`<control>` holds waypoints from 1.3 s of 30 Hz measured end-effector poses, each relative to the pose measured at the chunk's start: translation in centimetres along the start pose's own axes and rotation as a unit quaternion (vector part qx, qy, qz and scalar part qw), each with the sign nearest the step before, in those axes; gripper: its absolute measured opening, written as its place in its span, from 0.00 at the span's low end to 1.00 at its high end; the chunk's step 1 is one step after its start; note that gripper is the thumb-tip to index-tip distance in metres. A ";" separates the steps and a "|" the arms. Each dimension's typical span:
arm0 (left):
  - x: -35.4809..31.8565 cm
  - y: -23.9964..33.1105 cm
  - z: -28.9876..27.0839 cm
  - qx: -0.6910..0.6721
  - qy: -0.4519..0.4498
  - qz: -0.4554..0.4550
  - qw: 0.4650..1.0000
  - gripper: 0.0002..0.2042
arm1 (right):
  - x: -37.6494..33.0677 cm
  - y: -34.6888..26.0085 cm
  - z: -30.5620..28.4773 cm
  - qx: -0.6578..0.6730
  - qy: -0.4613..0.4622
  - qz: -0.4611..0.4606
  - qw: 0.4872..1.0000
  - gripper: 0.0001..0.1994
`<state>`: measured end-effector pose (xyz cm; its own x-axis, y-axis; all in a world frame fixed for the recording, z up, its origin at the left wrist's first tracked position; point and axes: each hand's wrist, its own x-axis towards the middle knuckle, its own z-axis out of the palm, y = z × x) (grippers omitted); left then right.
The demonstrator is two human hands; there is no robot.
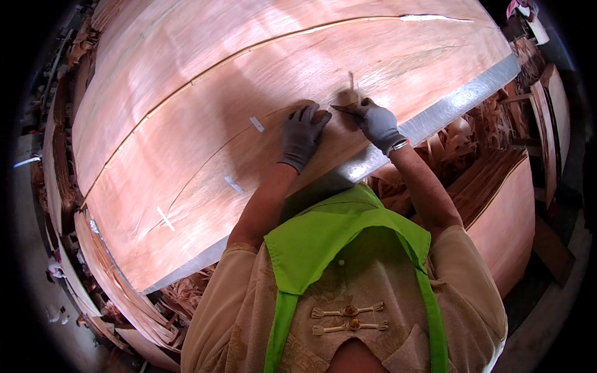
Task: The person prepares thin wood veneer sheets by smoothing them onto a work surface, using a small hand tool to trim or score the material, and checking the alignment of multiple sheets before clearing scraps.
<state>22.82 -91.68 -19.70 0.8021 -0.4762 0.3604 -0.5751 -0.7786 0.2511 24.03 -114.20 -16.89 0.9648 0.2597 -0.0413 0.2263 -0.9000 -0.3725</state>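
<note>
A large pinkish-tan wood veneer sheet point(205, 149) lies in front of me, with a thin crack line running across its near part. My left hand point(301, 135), in a grey glove, rests on the sheet with its fingers bent forward and the thumb apart, holding nothing. Just right of it, my gloved right hand point(378, 126) is closed round a knife point(341, 109), whose dark pointed blade reaches left toward the left hand. Beyond the right fingers a thin pale strip point(351, 81) sticks up; whether it is held cannot be made out. Short white tape pieces point(256, 124) lie on the sheet.
A long split point(249, 50) curves across the sheet's far part. Along the near edge runs a metal strip point(463, 93). Veneer scraps point(448, 143) fill the space below it. Stacked veneer point(497, 205) stands at my right, with more layers point(118, 280) at the left.
</note>
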 end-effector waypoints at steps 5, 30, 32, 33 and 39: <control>-0.1 -0.1 0.7 -0.034 0.011 -0.012 0.999 0.17 | 0.3 -0.1 0.2 0.012 -0.001 0.007 1.000 0.10; 0.3 0.1 0.1 -0.027 0.050 -0.014 0.998 0.14 | 3.3 1.7 -1.2 -0.065 -0.085 -0.131 0.986 0.09; 0.2 0.0 0.2 -0.035 0.057 -0.022 0.998 0.14 | 3.0 0.6 -1.8 -0.057 -0.097 -0.110 0.988 0.09; 0.2 -0.1 0.3 -0.042 0.057 -0.022 0.997 0.14 | 2.9 0.4 -2.0 -0.052 -0.102 -0.100 0.988 0.09; 0.0 -0.2 1.0 -0.049 0.044 -0.028 0.997 0.15 | 2.0 1.8 0.8 -0.057 -0.095 -0.039 0.993 0.10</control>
<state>23.09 -91.96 -20.63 0.8183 -0.3921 0.4202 -0.5465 -0.7572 0.3577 26.22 -115.01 -18.34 0.9033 0.3820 -0.1953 0.3236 -0.9055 -0.2746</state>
